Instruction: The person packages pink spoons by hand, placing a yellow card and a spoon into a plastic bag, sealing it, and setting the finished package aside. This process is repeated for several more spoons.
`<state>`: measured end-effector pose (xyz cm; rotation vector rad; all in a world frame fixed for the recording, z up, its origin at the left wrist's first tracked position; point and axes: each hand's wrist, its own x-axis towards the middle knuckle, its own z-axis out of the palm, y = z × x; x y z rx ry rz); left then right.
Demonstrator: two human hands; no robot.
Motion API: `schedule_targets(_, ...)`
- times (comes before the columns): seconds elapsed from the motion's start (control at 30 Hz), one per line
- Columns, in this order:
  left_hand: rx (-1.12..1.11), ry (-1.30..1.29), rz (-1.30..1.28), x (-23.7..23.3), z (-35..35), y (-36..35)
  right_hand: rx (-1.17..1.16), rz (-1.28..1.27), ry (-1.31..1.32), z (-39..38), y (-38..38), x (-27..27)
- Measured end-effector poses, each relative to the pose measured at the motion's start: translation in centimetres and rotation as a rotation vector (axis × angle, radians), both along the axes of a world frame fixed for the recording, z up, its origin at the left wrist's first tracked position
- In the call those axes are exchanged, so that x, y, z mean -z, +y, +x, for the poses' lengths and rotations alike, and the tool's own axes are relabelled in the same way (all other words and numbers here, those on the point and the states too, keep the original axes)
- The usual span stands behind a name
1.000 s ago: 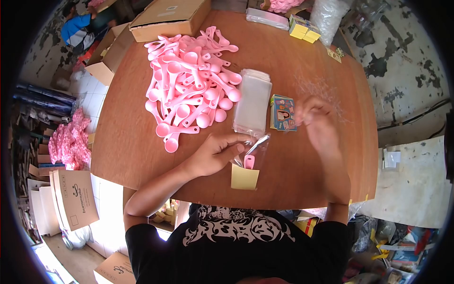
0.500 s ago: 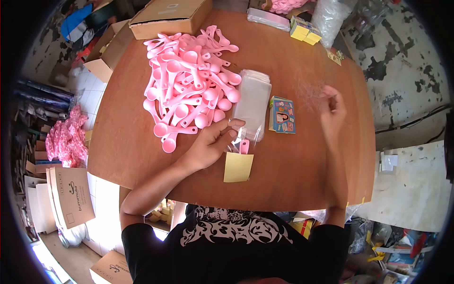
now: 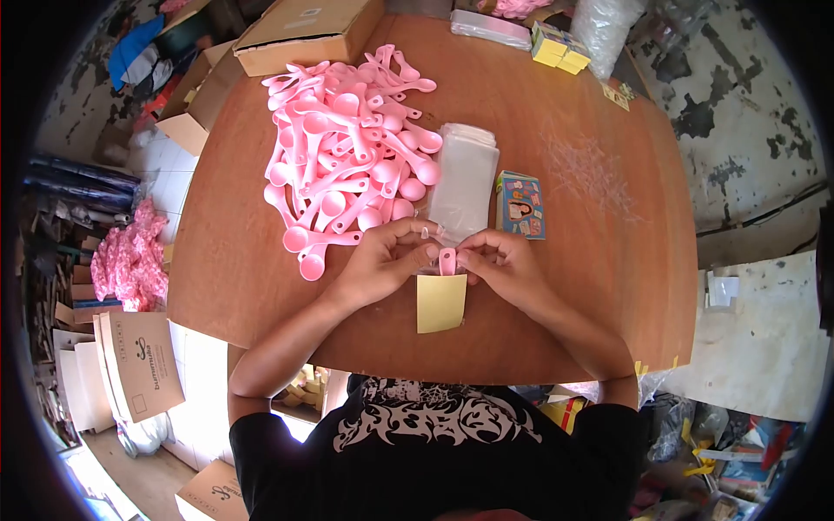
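A pink measuring spoon's handle (image 3: 447, 261) sticks up above a pale yellow card (image 3: 441, 304), seemingly inside a clear plastic bag whose edges are hard to make out. My left hand (image 3: 389, 260) pinches the bag's upper left side between thumb and fingers. On the other side my right hand (image 3: 504, 267) is closed too, thumb and fingers pressed together at the bag's right side; any small strip in them is hidden. Just beyond the hands lies a stack of clear plastic bags (image 3: 466, 178). A stack of blue printed cards (image 3: 521, 207) rests to its right.
A heap of pink measuring spoons (image 3: 343, 152) covers the table's (image 3: 599, 286) left part. Thin clear strips (image 3: 592, 178) lie scattered at right. A cardboard box (image 3: 308, 35), yellow card bundles (image 3: 560, 48) and a bubble-wrap roll (image 3: 608, 35) stand along the far edge.
My right hand has come from the clear strips at right to the bag, beside my left hand. My left hand stays at the bag, its fingers shifted slightly.
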<state>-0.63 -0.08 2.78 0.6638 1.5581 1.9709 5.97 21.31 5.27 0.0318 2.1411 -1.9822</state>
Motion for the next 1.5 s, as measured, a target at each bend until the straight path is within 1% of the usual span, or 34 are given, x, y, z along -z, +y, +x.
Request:
schedule_targets(0.03, -0.002, 0.0, -0.002, -0.1, -0.1, -0.1, 0.026, -0.014, 0.008, 0.1, 0.1, 0.1)
schedule_targets(0.1, -0.023, -0.017, -0.124, -0.2, -0.2, -0.2, 0.051, -0.027, 0.016, 0.1, 0.3, 0.4)
schedule_targets(0.2, -0.028, 0.008, -0.116, -0.1, -0.2, 0.1, 0.051, -0.038, 0.065, 0.0, 0.3, 0.6)
schedule_targets(0.3, -0.053, 0.054, -0.138, 0.1, -0.3, 0.1, 0.105, -0.062, 0.093, -0.1, 0.2, 0.7)
schedule_targets(0.43, -0.048, 0.011, -0.074, 0.5, -0.4, -0.1, 0.064, -0.096, 0.164, -0.3, 0.7, 1.6)
schedule_targets(0.53, -0.054, 0.067, -0.108, 0.5, -0.4, -0.1, 0.054, -0.11, 0.2, -0.3, 0.7, 1.7)
schedule_targets(0.6, -0.067, 0.079, -0.04, 0.5, -0.4, 0.0, 0.054, -0.112, 0.208, -0.3, 0.8, 1.8)
schedule_targets(0.7, -0.052, 0.11, -0.049, 0.3, -0.4, -0.3, 0.024, -0.104, 0.222, -0.3, 1.2, 1.9)
schedule_targets(0.77, -0.033, 0.128, -0.059, -0.2, -0.5, -0.5, 0.015, -0.027, 0.301, -0.4, 1.3, 2.0)
schedule_targets(1.0, -0.011, 0.175, -0.064, 0.2, -0.6, -0.7, -0.053, 0.022, 0.327, -0.4, 1.7, 1.5)
schedule_targets(1.13, 0.0, 0.142, -0.065, 0.3, -0.6, -0.8, -0.043, 0.014, 0.298, -0.4, 1.6, 1.6)
schedule_targets(1.2, 0.013, 0.067, -0.053, 0.2, -0.7, -0.9, -0.032, 0.018, 0.299, -0.3, 1.5, 1.6)
schedule_targets(1.33, 0.027, 0.039, -0.012, -0.3, -0.6, -0.9, -0.055, 0.052, 0.358, -0.4, 1.7, 1.2)
schedule_targets(1.4, -0.045, 0.258, -0.071, -0.5, -0.3, -0.3, -0.075, 0.084, 0.393, -0.4, 1.6, 1.2)
schedule_targets(1.43, -0.044, 0.258, -0.072, -0.4, -0.3, -0.2, -0.046, 0.023, 0.363, -0.3, 1.1, 1.3)
schedule_targets(1.47, -0.067, 0.272, -0.14, -0.3, -0.2, -0.1, -0.016, -0.038, 0.333, -0.2, 0.8, 1.4)
schedule_targets(1.5, -0.09, 0.285, -0.208, -0.1, -0.2, 0.0, -0.015, -0.039, 0.333, -0.2, 0.6, 1.5)
